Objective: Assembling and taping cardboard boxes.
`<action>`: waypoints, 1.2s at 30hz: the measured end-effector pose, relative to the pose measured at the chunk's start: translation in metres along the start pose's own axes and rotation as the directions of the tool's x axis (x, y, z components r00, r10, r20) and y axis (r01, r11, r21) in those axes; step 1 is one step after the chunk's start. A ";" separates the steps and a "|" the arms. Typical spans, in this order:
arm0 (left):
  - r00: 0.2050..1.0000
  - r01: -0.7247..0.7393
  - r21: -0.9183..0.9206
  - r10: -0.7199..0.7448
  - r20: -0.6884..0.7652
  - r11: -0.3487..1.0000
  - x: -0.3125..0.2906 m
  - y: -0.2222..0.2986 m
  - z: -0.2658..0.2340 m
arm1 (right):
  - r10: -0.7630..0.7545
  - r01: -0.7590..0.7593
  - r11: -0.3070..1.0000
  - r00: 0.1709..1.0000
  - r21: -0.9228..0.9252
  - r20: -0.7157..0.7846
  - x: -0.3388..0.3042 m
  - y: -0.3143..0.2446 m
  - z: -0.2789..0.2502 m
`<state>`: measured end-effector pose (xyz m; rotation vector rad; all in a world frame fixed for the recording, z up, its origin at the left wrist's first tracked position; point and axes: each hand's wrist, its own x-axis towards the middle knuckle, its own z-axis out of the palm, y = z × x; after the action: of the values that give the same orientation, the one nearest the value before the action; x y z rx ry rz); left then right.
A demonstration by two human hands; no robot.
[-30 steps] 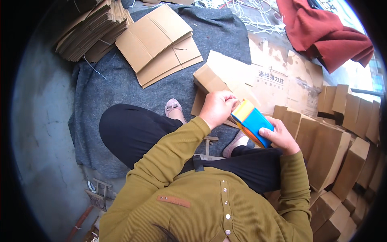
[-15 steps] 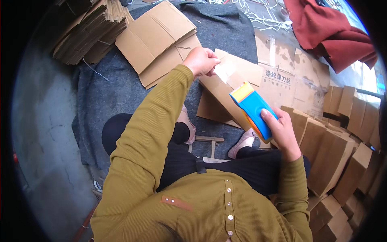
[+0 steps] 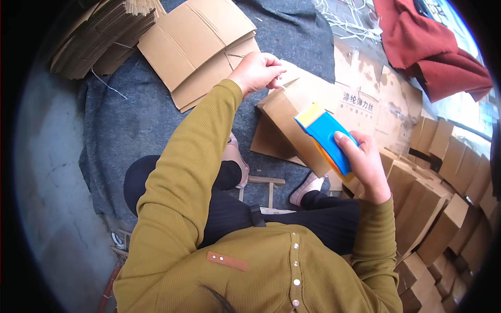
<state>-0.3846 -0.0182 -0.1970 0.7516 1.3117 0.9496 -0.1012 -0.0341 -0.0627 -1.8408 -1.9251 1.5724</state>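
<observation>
My left hand (image 3: 258,72) is above the far left corner of a brown cardboard box (image 3: 293,116). Its thumb and fingers are pinched together; whatever is between them is too small to make out. My right hand (image 3: 364,164) grips a blue and orange tape dispenser (image 3: 331,136), thumb on its blue side. The dispenser's yellow-orange front end points at the box, just to the right of its near face. The box stands tilted between my feet, its upper far side washed out by bright light.
Flat cardboard blanks (image 3: 195,39) lie on a dark grey cloth (image 3: 138,112) beyond my left arm, near a tied cardboard stack (image 3: 102,41). Several made-up boxes (image 3: 422,208) crowd the right side. Red cloth (image 3: 428,47) and white straps (image 3: 349,21) lie at the far right.
The view has shifted a little. The box's upper far side looks different, with its side face showing more. Both hands keep much the same pose, the right still holding the tape dispenser.
</observation>
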 end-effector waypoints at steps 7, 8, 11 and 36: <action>0.999 0.047 -0.035 -0.047 0.008 0.998 -0.002 -0.009 -0.016 | 0.055 -0.066 0.974 0.997 -0.218 -0.057 0.013 -0.023 0.015; 0.999 0.048 -0.025 -0.048 -0.005 0.999 -0.001 -0.011 -0.017 | 0.058 -0.076 0.960 0.996 -0.270 -0.073 0.015 -0.026 0.018; 0.999 0.029 -0.012 -0.029 -0.024 1.000 0.004 -0.014 -0.015 | 0.074 -0.099 0.942 0.993 -0.322 -0.089 0.021 -0.032 0.023; 0.969 0.074 0.140 -0.038 -0.245 0.987 0.037 -0.110 0.008 | 0.078 -0.106 0.803 0.994 -0.586 -0.073 0.053 -0.037 0.053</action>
<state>-0.3603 -0.0334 -0.3095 0.7235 1.6236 0.9263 -0.1767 -0.0177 -0.0942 -2.1734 -2.5444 0.9805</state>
